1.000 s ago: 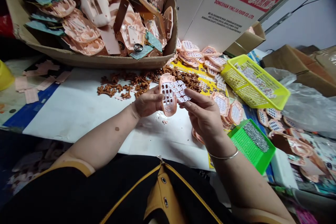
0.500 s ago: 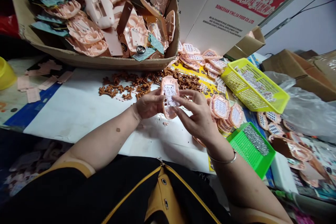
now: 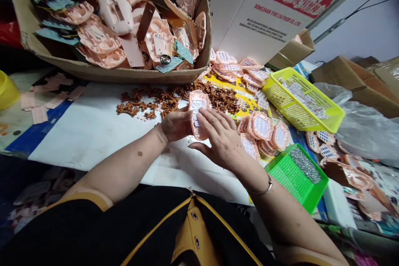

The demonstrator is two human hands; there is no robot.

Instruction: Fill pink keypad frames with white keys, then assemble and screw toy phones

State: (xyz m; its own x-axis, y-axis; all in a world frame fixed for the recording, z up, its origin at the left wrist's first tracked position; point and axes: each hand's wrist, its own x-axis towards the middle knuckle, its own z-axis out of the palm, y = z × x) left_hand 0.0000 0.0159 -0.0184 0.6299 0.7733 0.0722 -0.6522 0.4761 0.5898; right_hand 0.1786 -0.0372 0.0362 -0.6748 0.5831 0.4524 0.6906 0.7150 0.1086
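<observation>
Over the white work surface, my left hand (image 3: 176, 125) grips a pink plastic shell half (image 3: 200, 94) by its left edge, with the inside facing up. In the shell lies a white keypad sheet (image 3: 196, 104) with rows of raised keys. My right hand (image 3: 222, 139) lies over the lower right of the shell, its fingers stretched out and resting on the keypad. Its thumb stands apart, below the shell. These fingers cover part of the keypad. Just beyond the hands is a heap of brown bone-shaped plastic pieces (image 3: 218, 94). Shells with white keypads (image 3: 261, 126) are stacked right of my right hand.
A cardboard box (image 3: 124, 74) of pink shells, wires and teal boards stands at the back left. At right are a yellow basket (image 3: 299, 118) with white pieces and a green basket (image 3: 280, 174) holding small metal screws. Pink flat pieces (image 3: 39, 114) lie far left.
My right hand has gone from pinching at the keypad to lying with extended fingers on it. The keypad now sits flatter and higher in the shell. My left hand keeps its grip.
</observation>
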